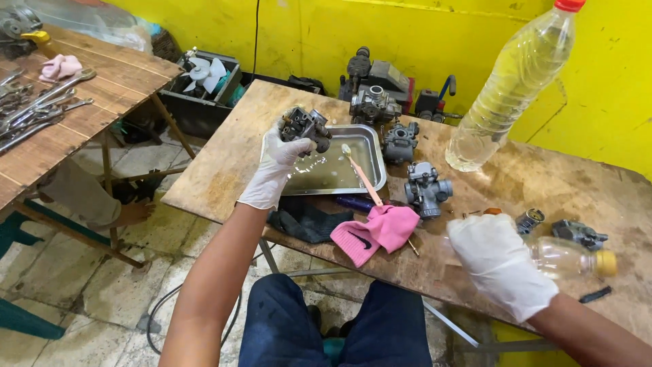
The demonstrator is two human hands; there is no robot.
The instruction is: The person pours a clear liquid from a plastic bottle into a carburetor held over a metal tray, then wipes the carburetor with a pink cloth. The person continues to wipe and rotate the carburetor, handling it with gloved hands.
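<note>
Gloved left hand (277,163) gripping carburetor (305,128) over tray (375,146), right hand (500,261) clasping small bottle (570,258)

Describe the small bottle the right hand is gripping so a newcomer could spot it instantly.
Start at the wooden table against the yellow wall and go to its near right side. There the gloved right hand grips a small clear bottle lying sideways. Its yellow cap sets it apart from the tall, tilted, red-capped bottle behind it.
</note>
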